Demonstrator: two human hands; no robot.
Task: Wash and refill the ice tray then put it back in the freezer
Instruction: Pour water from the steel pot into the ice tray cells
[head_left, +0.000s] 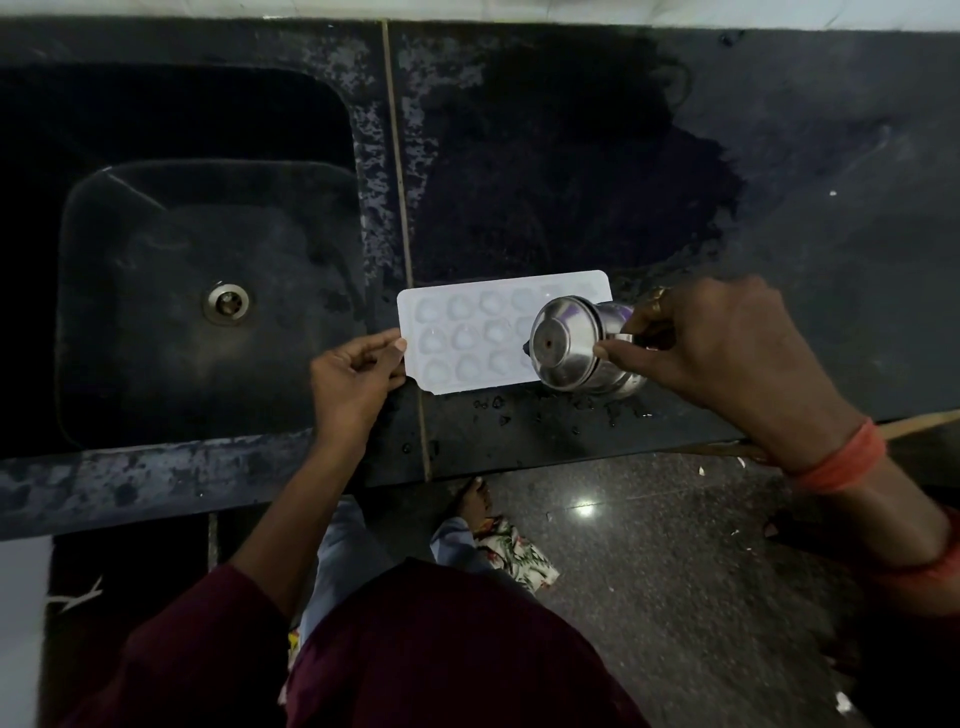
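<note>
A white ice tray with several round cells lies flat on the dark counter, just right of the sink. My left hand pinches the tray's left edge. My right hand grips a small steel pot, tipped on its side over the tray's right end, mouth toward the tray. The pot hides the tray's right cells. Whether water is flowing I cannot tell.
A dark sink with a steel drain sits to the left. Water drops lie on the counter's front strip, near its edge. Below are the floor, a foot and patterned cloth.
</note>
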